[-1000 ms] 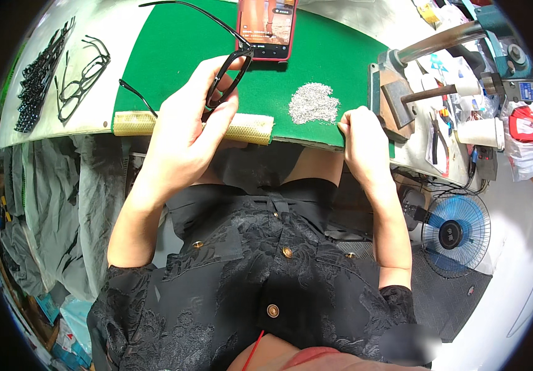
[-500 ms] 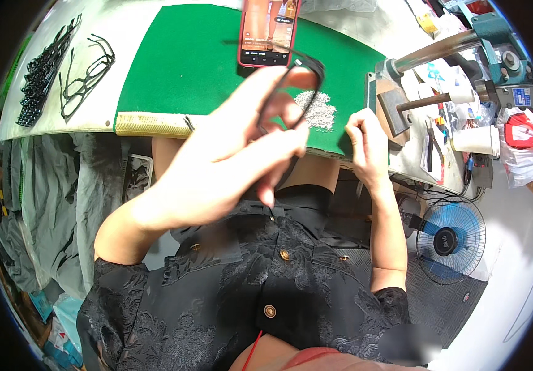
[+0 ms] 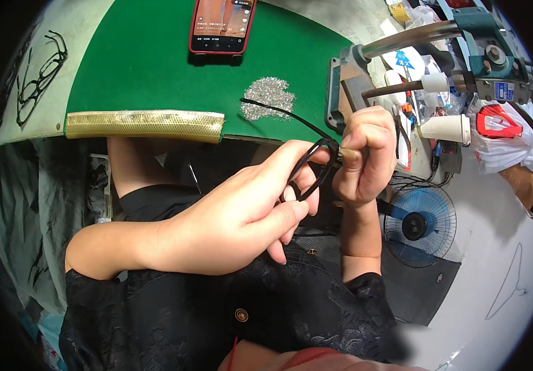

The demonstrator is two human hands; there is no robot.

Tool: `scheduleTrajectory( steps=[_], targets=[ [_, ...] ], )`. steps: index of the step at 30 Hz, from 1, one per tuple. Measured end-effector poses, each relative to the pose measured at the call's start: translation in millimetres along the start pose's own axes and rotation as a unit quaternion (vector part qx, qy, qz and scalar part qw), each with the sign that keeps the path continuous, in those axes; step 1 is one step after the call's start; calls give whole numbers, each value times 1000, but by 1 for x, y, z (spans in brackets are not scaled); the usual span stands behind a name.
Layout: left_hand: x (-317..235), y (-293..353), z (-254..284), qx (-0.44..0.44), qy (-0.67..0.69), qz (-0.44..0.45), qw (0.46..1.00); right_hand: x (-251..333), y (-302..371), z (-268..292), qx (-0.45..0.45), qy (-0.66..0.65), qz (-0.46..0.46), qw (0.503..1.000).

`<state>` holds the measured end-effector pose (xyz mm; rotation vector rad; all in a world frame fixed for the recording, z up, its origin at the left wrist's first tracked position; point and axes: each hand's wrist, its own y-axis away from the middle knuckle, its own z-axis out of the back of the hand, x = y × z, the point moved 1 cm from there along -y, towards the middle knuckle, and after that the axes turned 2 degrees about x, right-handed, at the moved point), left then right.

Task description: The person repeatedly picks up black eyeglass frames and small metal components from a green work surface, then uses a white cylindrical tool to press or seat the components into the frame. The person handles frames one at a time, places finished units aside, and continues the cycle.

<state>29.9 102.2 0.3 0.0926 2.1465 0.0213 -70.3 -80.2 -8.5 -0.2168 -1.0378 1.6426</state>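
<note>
My left hand (image 3: 248,213) grips a black eyeglass frame (image 3: 333,147) by its rims, thumb below and fingers above and behind. One thin temple arm of it sticks out to the upper left, over a pile of tiny silvery pieces (image 3: 267,99) on the green mat (image 3: 155,68). My right hand (image 3: 365,154) is closed in a pinch at the hinge corner of the frame, thumb and forefinger tips touching it. Whatever tiny thing may sit between those fingertips is too small to make out.
A phone (image 3: 220,28) stands at the mat's far side. Another pair of black glasses (image 3: 42,77) lies at left. A gold patterned strip (image 3: 146,125) edges the mat. At right are a bench press (image 3: 396,40), a white cup (image 3: 446,130) and, lower, a fan (image 3: 413,226).
My left hand has lowered the eyeglass frame toward my right hand. My right hand has moved from the mat edge beside the pile to the frame's hinge corner. The view has shifted.
</note>
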Motion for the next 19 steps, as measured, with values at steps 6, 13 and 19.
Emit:
scheduleTrajectory(
  steps=[6, 13, 19],
  targets=[
    [1, 0, 2, 2, -40, 2, 999, 4, -1, -1, 1, 26, -3, 1000],
    [-2, -2, 3, 3, -102, 7, 995, 7, -4, 2, 5, 78, 9, 997],
    [-1, -3, 3, -11, -131, -12, 991, 7, -3, 0, 4, 64, -14, 998]
  ],
)
